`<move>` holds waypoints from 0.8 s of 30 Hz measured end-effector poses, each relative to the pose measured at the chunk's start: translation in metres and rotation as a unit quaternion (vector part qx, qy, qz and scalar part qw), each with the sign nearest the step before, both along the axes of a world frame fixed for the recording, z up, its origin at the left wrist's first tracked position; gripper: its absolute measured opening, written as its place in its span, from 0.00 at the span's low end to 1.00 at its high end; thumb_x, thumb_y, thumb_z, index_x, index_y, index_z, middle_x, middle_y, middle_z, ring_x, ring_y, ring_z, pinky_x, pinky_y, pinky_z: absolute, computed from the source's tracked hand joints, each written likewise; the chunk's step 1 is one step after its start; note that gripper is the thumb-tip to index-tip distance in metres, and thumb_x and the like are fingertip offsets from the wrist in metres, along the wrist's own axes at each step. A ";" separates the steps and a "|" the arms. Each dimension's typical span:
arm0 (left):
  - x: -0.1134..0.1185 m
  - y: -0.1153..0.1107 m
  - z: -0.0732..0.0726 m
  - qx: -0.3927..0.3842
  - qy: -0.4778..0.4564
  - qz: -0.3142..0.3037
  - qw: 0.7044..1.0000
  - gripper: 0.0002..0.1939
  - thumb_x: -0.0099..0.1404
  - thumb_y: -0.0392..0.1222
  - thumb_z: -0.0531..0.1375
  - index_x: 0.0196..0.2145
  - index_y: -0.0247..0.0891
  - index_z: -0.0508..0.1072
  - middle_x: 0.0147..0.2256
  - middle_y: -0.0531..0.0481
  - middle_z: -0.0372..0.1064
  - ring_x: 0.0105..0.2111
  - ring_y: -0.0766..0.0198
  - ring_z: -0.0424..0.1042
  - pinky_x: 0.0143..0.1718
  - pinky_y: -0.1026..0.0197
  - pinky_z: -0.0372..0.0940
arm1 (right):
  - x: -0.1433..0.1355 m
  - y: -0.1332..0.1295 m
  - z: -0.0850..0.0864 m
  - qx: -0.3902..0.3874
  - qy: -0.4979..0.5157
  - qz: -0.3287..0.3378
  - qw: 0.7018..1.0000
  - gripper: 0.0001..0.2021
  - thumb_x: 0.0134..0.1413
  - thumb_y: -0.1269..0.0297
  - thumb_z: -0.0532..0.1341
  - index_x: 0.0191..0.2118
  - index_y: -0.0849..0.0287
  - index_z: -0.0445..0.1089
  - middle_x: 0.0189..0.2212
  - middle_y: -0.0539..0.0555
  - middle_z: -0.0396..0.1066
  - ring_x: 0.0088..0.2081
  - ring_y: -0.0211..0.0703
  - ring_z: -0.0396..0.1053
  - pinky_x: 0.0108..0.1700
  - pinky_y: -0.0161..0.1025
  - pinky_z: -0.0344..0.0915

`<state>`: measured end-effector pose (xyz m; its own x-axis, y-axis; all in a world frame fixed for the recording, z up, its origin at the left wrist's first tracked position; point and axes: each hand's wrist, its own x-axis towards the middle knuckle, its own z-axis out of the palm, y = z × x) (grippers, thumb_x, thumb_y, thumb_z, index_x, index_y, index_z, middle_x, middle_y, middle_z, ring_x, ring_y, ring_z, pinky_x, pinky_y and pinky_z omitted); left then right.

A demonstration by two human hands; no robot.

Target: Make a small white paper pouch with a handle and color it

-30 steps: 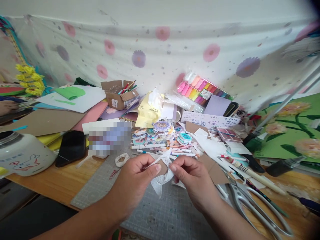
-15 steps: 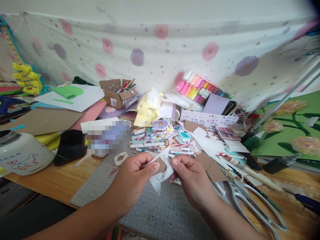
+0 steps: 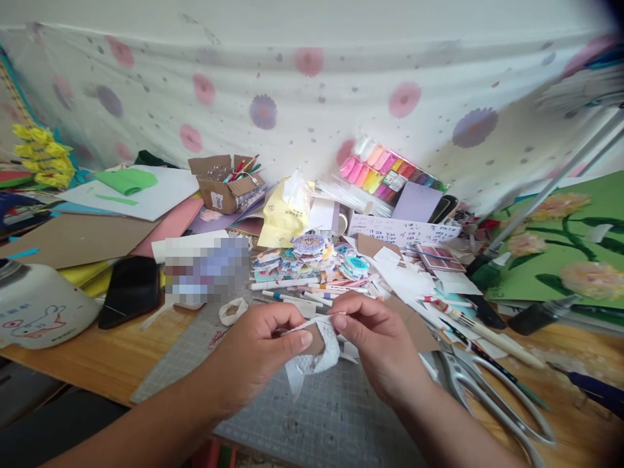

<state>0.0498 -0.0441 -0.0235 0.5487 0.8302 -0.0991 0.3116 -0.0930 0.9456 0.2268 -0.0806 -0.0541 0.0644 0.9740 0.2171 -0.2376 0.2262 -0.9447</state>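
Note:
Between thumb and fingers, my left hand pinches a small piece of brown cardboard together with white tissue paper. The tissue is folded around the cardboard's edges, and one pointed end hangs down at the lower left. My right hand is closed on the tissue's upper right edge, thumb against forefinger. Both hands are held above the grey cutting mat. Left of them on the mat lies a white paper ring. Behind the hands are several markers and a heap of paper cut-outs.
Large scissors lie at the right by a paintbrush. A black phone and a white jar are at the left. Behind stand a cardboard box of pencils and a pack of coloured clay.
The tissue has been folded further around the cardboard's right side and now curves about it. My right hand has shifted slightly up. The view has turned a little to the right.

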 end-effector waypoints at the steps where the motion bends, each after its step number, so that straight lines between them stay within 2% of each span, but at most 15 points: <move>1: 0.000 0.000 0.001 0.009 0.014 0.003 1.000 0.12 0.59 0.45 0.56 0.22 0.37 0.64 0.20 0.58 0.53 0.23 0.68 0.52 0.24 0.65 0.48 | 0.000 -0.001 0.001 0.026 -0.037 -0.022 0.999 0.02 0.49 0.65 0.65 0.28 0.55 0.74 0.26 0.48 0.67 0.29 0.36 0.63 0.31 0.33 0.59; 4: -0.001 -0.002 0.006 0.041 0.049 0.027 0.998 0.13 0.58 0.45 0.55 0.20 0.37 0.63 0.20 0.59 0.52 0.22 0.68 0.52 0.23 0.65 0.48 | 0.001 -0.005 0.005 0.117 -0.187 -0.086 0.971 0.03 0.51 0.69 0.64 0.30 0.54 0.75 0.28 0.50 0.68 0.31 0.38 0.66 0.34 0.36 0.62; 9: -0.001 -0.002 0.014 0.047 0.040 0.047 0.997 0.12 0.58 0.45 0.55 0.21 0.37 0.65 0.19 0.58 0.54 0.22 0.68 0.54 0.23 0.65 0.50 | 0.004 -0.013 0.011 0.271 -0.387 -0.113 0.874 0.11 0.53 0.74 0.60 0.41 0.56 0.75 0.31 0.54 0.68 0.33 0.42 0.67 0.34 0.39 0.65; 14: -0.007 0.002 0.014 -0.002 -0.016 0.035 0.999 0.11 0.57 0.44 0.57 0.21 0.37 0.66 0.19 0.58 0.56 0.22 0.69 0.54 0.23 0.66 0.50 | 0.007 -0.015 0.012 0.343 -0.495 -0.091 0.793 0.19 0.53 0.76 0.58 0.51 0.58 0.67 0.36 0.57 0.69 0.37 0.45 0.65 0.37 0.43 0.66; 18: -0.010 0.004 0.015 -0.019 -0.041 0.046 0.998 0.09 0.57 0.42 0.57 0.21 0.38 0.67 0.19 0.58 0.57 0.21 0.69 0.54 0.23 0.66 0.50 | 0.008 -0.018 0.013 0.374 -0.538 -0.091 0.750 0.20 0.51 0.73 0.60 0.52 0.63 0.67 0.39 0.61 0.69 0.41 0.50 0.65 0.41 0.47 0.66; 20: -0.011 0.005 0.017 -0.008 -0.039 0.054 0.998 0.09 0.56 0.42 0.58 0.21 0.37 0.67 0.20 0.58 0.58 0.22 0.69 0.55 0.23 0.66 0.50 | 0.008 -0.021 0.014 0.386 -0.518 -0.086 0.758 0.17 0.51 0.73 0.60 0.49 0.63 0.69 0.40 0.61 0.68 0.41 0.50 0.64 0.42 0.47 0.65; 21: -0.011 0.005 0.017 -0.001 -0.035 0.055 0.998 0.09 0.56 0.42 0.58 0.21 0.37 0.67 0.20 0.58 0.58 0.22 0.68 0.55 0.24 0.66 0.51 | 0.007 -0.022 0.014 0.384 -0.496 -0.080 0.775 0.16 0.51 0.73 0.59 0.47 0.63 0.70 0.39 0.60 0.68 0.41 0.50 0.65 0.43 0.47 0.64; 24: -0.013 0.005 0.017 0.011 -0.021 0.035 0.999 0.09 0.57 0.42 0.57 0.23 0.37 0.69 0.21 0.57 0.60 0.23 0.67 0.57 0.25 0.65 0.52 | 0.005 -0.021 0.013 0.315 -0.387 -0.094 0.862 0.11 0.54 0.74 0.57 0.43 0.58 0.71 0.37 0.57 0.68 0.40 0.46 0.66 0.42 0.43 0.64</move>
<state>0.0372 -0.0390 -0.0060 0.4923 0.8685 -0.0583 0.2779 -0.0933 0.9561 0.2315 -0.1017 -0.0407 -0.1924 0.6354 0.7478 0.5055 0.7173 -0.4795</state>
